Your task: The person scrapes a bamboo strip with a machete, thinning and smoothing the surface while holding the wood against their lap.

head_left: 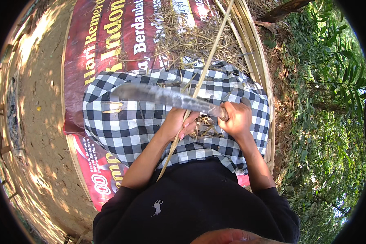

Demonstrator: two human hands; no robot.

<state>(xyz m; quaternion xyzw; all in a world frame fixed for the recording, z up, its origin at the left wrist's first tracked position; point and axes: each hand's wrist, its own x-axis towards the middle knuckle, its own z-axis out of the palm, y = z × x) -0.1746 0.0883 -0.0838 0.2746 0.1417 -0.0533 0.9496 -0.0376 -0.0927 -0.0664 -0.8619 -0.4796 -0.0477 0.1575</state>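
My right hand [236, 118] is wrapped round the handle of a machete [162, 96]. Its long, worn grey blade points left and lies across a thin bamboo strip [208, 61], just above my left hand. Pinched in my left hand [179, 123], the strip slants from the far edge of the view down to my dark shirt. Whether the blade's edge touches the strip I cannot tell. Beneath both hands a black-and-white checkered cloth [128, 136] covers my lap, with some thin shavings [205, 121] on it between the hands.
A red printed banner [78, 110] is spread under me on a seat edged with bamboo slats [259, 53]. More shavings [187, 42] are heaped on its far part. Bare dirt ground [44, 118] lies to the left, green plants [333, 77] and dry leaves to the right.
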